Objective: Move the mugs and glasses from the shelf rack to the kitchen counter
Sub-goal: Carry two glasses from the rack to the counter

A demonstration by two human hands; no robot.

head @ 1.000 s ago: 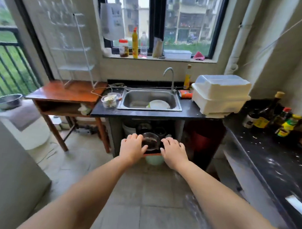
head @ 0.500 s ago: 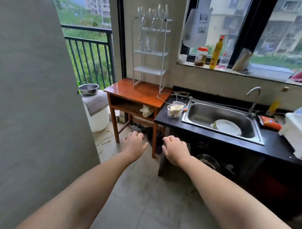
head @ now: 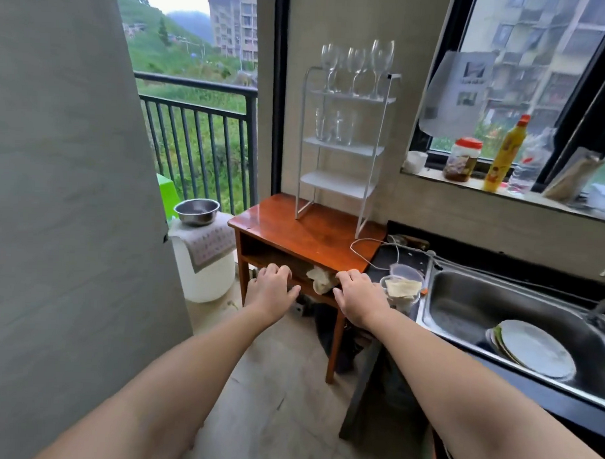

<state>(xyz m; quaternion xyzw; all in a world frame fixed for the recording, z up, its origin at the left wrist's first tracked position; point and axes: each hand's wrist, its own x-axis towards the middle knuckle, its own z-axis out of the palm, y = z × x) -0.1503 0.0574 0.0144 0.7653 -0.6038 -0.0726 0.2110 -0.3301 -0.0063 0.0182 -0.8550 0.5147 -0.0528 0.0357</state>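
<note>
Above and beyond both grips, wine glasses stand on rack; left hand and right hand released, empty.

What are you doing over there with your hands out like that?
Getting ready to move the glasses. Both arms are stretched forward, but the left hand and right hand hold nothing. The wine glasses stand on the top tier of the white shelf rack, with tumblers one tier down. The rack sits on the wooden table beside the black counter. Nothing has been carried over yet.
</note>
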